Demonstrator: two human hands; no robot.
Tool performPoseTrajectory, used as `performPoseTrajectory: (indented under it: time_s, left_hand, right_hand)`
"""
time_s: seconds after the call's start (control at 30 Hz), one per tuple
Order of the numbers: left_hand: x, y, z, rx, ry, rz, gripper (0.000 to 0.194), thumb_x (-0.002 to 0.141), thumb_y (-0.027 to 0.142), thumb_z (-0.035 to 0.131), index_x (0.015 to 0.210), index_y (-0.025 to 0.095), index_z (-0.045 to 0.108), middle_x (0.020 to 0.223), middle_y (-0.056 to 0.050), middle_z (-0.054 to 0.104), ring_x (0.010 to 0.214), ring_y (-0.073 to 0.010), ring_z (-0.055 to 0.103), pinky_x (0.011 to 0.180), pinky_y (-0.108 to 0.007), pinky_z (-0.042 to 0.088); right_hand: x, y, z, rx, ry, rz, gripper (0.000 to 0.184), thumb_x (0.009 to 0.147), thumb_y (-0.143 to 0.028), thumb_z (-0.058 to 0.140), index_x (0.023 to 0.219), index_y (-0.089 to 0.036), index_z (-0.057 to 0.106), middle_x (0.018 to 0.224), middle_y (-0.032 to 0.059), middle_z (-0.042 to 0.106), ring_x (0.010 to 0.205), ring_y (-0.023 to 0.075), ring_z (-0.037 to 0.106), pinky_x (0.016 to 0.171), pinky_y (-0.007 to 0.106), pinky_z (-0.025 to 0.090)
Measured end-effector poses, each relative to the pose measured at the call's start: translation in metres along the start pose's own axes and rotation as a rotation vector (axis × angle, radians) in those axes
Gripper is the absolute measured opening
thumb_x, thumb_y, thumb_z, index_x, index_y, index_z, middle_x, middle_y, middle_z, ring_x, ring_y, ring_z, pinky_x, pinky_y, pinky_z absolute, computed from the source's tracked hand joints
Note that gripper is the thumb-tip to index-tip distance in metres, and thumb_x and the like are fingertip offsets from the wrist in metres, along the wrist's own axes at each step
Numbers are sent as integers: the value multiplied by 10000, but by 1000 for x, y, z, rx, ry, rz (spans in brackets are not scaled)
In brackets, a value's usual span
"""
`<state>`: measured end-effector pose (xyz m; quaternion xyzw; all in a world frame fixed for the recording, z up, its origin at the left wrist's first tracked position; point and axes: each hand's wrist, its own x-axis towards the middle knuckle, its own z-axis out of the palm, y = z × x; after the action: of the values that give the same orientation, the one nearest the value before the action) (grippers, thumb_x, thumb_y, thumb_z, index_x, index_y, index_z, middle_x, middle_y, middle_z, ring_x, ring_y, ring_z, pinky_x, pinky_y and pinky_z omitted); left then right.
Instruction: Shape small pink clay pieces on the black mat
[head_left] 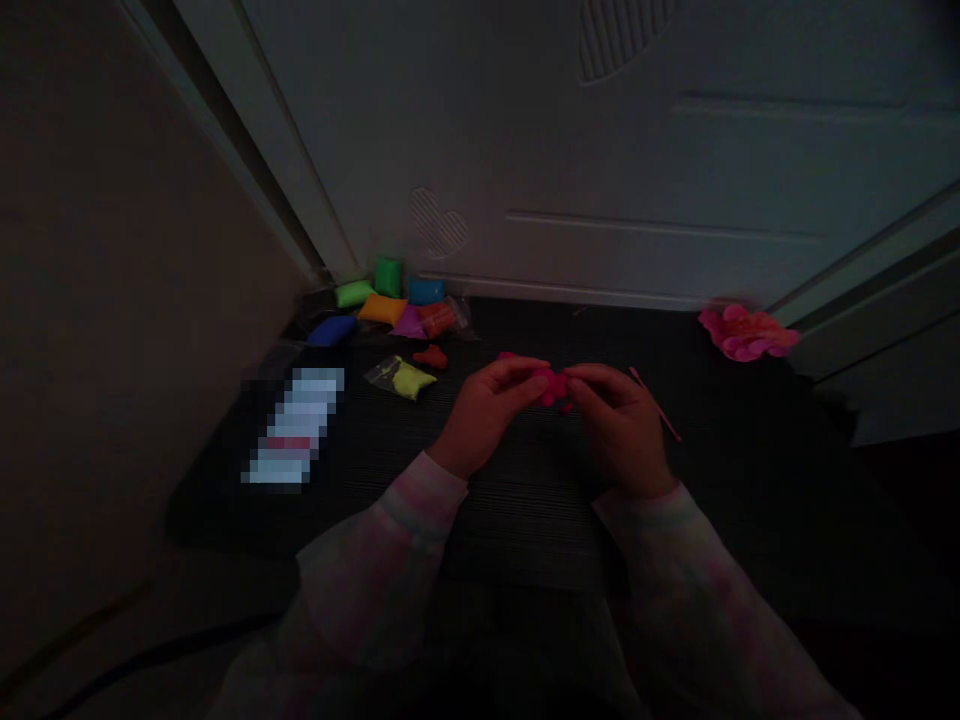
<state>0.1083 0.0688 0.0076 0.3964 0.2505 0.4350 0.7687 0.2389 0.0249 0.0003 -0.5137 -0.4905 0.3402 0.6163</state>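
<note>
left hand (484,410) and right hand (626,430) pinch a lumpy pink piece (553,386)
likely light, soft and easily dented; best held gently by its edges

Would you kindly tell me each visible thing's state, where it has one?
Pink piece, gripped
Left hand, fingers closed on pink piece
Right hand, fingers closed on it too
Red lump, no wrapper visible
Yellow packet, lying; seal unclear
Other packets, clustered
Pink stick, lying
Screen, lit, pixelated
Pink flower, petals spread
</note>
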Motion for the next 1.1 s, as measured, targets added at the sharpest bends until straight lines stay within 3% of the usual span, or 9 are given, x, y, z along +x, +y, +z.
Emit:
performPoseTrajectory:
  time_s: [0.2, 0.4, 0.73, 1.1]
  left_hand:
    - [1, 1, 1, -19, 73, 43, 151, 636, 184, 661, 776, 168, 607, 770, 17, 656, 708, -90, 587, 736, -262, 444]
    - [2, 0, 1, -35, 94, 57, 165, 623, 164, 666, 770, 173, 591, 789, 22, 655, 745, -92, 589, 792, -283, 426]
    - [1, 2, 4, -108, 82, 23, 133, 641, 134, 648, 764, 159, 603, 799, 13, 667, 779, -90, 598, 798, -269, 437]
    - [1, 1, 4, -106, 88, 31, 121, 638, 152, 658, 749, 161, 610, 797, 10, 669, 795, -104, 602, 826, -296, 427]
  right_hand:
    - [-5, -3, 6, -167, 144, -198, 110, 703, -233, 612, 808, -251, 587, 781, -13, 562, 710, 127, 540, 621, 279, 458]
    - [-9, -2, 11, -360, 35, -305, 92, 718, -238, 606, 802, -247, 571, 763, 2, 583, 724, 152, 535, 652, 327, 448]
    - [-9, -2, 12, -269, 80, -180, 82, 716, -263, 617, 794, -246, 601, 796, -5, 623, 753, 148, 574, 650, 302, 456]
    - [-9, 0, 13, -258, 128, -167, 106, 686, -286, 641, 778, -245, 609, 770, -4, 636, 737, 158, 588, 644, 313, 472]
